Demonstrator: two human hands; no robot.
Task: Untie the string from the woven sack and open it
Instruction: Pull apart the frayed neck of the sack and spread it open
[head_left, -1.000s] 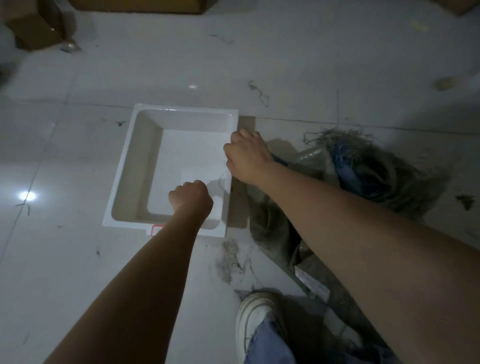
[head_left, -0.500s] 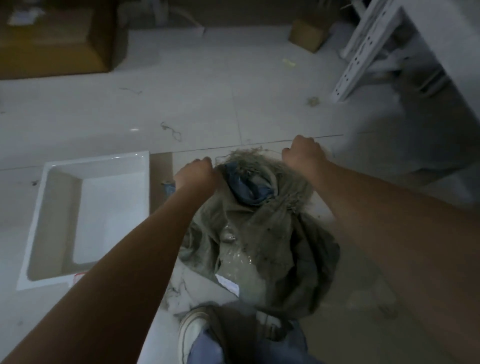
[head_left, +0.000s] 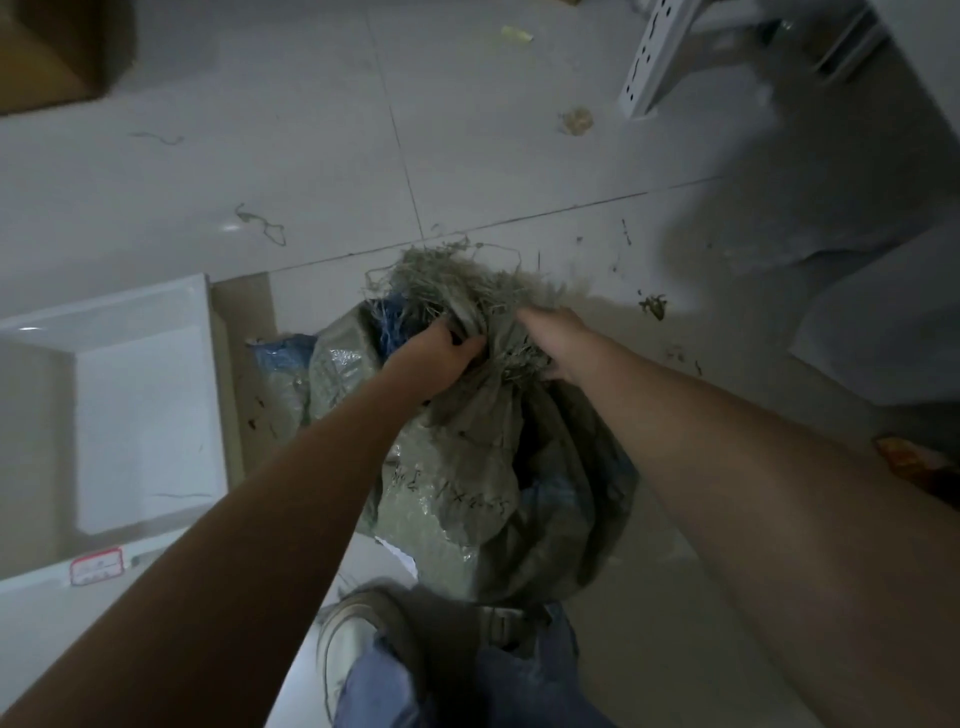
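Note:
A grey-green woven sack (head_left: 467, 499) stands on the tiled floor in front of me, with dark handwriting on its side. Its top is bunched into a frayed neck (head_left: 467, 291) of loose fibres, with blue strands (head_left: 392, 325) showing on the left. My left hand (head_left: 434, 358) grips the gathered neck from the left. My right hand (head_left: 558, 340) holds the same bunch from the right, fingers dug into the fabric. I cannot make out the string itself among the fibres.
A white rectangular tray (head_left: 202, 395) with a red-edged label lies on the floor at the left. A white perforated metal upright (head_left: 649, 67) stands at the top right, a cardboard box (head_left: 47, 52) at the top left. My shoe (head_left: 345, 649) is below the sack.
A second ago both hands were at the white tray. They moved right to the sack, first apart at its rim, and have now closed together on the bunched neck.

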